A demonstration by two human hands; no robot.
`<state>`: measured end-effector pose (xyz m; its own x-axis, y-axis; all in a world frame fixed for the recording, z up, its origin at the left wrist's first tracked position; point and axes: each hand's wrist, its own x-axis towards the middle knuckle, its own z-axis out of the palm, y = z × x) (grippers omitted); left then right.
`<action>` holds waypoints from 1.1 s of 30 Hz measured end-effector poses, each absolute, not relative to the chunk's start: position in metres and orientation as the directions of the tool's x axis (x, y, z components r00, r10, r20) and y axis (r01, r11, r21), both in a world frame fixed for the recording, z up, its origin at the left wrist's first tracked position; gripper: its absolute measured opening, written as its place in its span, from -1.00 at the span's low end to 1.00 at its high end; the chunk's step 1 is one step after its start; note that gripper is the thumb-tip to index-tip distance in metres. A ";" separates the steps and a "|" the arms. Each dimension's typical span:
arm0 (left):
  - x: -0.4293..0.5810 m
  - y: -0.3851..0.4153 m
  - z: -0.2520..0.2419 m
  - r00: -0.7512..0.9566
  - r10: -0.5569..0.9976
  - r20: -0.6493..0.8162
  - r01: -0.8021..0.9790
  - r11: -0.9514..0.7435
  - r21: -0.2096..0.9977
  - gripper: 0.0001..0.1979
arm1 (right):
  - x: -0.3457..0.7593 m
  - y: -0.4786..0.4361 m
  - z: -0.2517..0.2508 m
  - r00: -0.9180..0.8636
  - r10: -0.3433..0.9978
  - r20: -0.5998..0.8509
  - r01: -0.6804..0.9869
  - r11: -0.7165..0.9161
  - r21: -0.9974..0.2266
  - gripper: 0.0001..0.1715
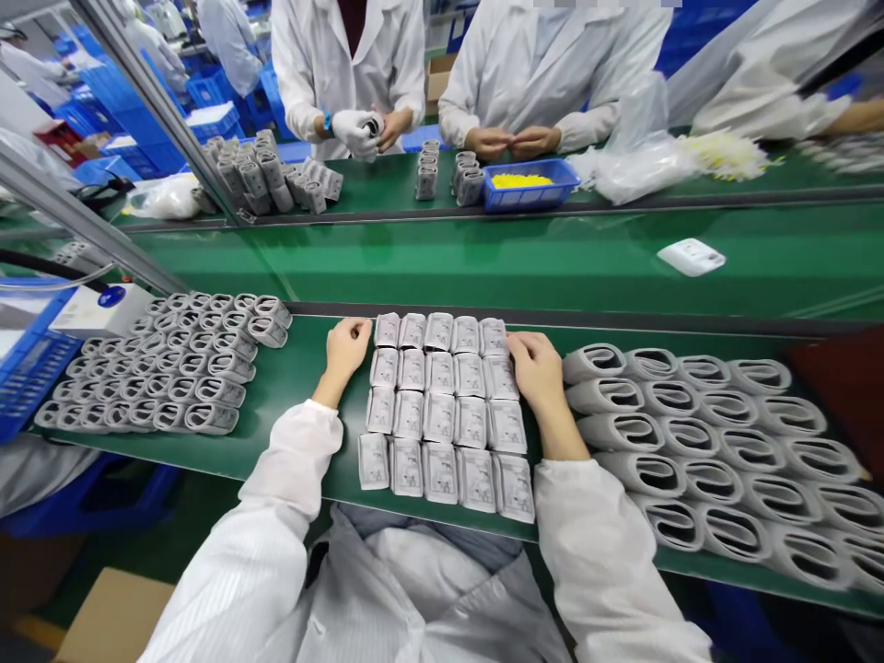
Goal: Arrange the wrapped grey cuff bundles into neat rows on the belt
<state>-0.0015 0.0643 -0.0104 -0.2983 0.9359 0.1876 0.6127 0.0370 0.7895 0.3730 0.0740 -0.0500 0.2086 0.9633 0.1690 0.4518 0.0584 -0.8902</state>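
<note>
Several rows of rolled grey cuffs (pixel 438 373), printed on their upper faces and resembling blood pressure cuffs, lie side by side on the green worktable (pixel 304 368) in front of me. My left hand (pixel 347 348) is closed at the left end of the back row, its curled fingertips close beside the end cuff (pixel 387 330). At the other end, my right hand (pixel 537 366) has its bent fingers against the rightmost cuff (pixel 493 337). Whether anything is inside the right hand's fingers is hidden.
Larger rolled cuffs (pixel 704 442) stand on edge at right, smaller ones (pixel 180 368) at left. Beyond the green conveyor belt (pixel 448 262), which carries a white device (pixel 692 257), co-workers handle parts near a blue tray (pixel 530 195) of yellow pieces. A metal post (pixel 166 120) slants at upper left.
</note>
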 end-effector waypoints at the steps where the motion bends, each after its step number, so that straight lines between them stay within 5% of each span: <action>1: -0.006 0.061 -0.009 -0.219 0.960 0.176 0.679 0.020 0.734 -0.74 | 0.374 0.071 -0.049 0.168 0.969 0.184 0.508 0.074 -0.858 -0.38; 5: -0.010 0.060 -0.006 -0.065 0.987 0.145 0.699 -0.058 0.713 -0.67 | 0.368 0.068 -0.044 0.102 0.977 0.186 0.534 0.104 -0.839 -0.30; 11: -0.011 0.064 -0.006 -0.081 0.988 0.133 0.403 -0.089 0.911 -0.58 | 0.362 0.068 -0.046 0.156 0.961 0.229 0.403 0.150 -0.903 -0.22; 22: -0.010 0.068 -0.012 -0.129 0.988 0.085 0.269 -0.047 0.962 -0.54 | 0.359 0.059 -0.038 0.148 0.979 0.142 0.352 0.082 -0.932 -0.18; 33: -0.014 0.067 -0.015 -0.045 0.994 0.099 0.361 -0.076 0.930 -0.55 | 0.366 0.056 -0.045 0.163 0.975 0.152 0.327 0.092 -0.940 -0.11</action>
